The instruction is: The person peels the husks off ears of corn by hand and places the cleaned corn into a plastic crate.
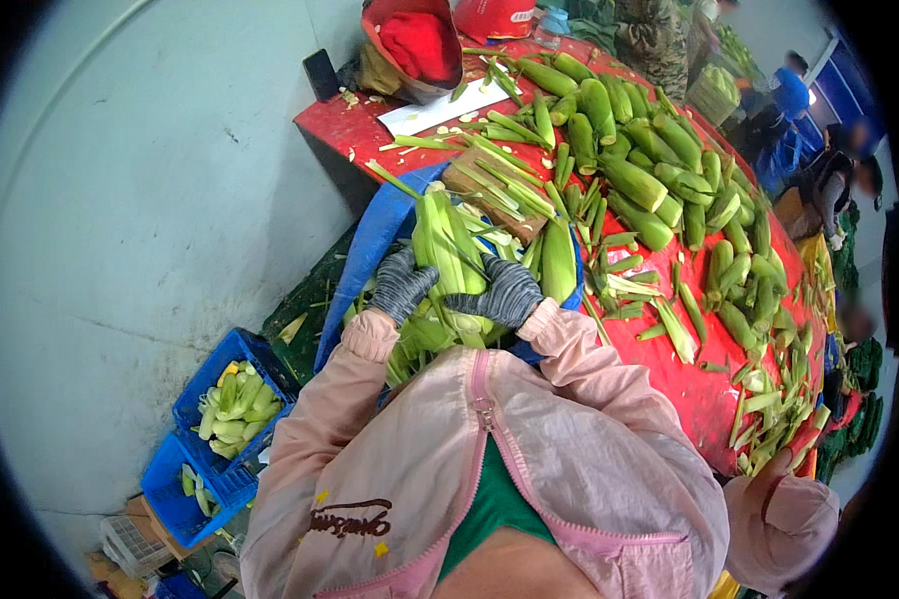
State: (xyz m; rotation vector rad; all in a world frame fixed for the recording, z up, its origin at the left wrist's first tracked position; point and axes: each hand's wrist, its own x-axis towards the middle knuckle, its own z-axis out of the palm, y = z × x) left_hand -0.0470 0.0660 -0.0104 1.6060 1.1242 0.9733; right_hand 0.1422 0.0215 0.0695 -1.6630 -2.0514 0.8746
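My left hand (404,284), in a grey striped knit glove, is on the left side of a green corn ear in its husk (449,251). My right hand (500,290), gloved alike, grips the same ear from the right, near its lower end. Both hands are over a blue container (367,258) full of husk leaves. Another husked-in ear (558,262) rests to the right of my right hand. Beyond the ear a brown wooden block (487,196) lies under cut husk strips. A large pile of unpeeled corn ears (644,165) covers much of the red table (689,397).
Blue crates (251,442) with pale ears stand on the floor at lower left. A sack with red cloth (417,49), a phone (321,75) and a white strip (449,108) are at the table's far end. Other people (790,93) work at right; a co-worker's hand is at lower right.
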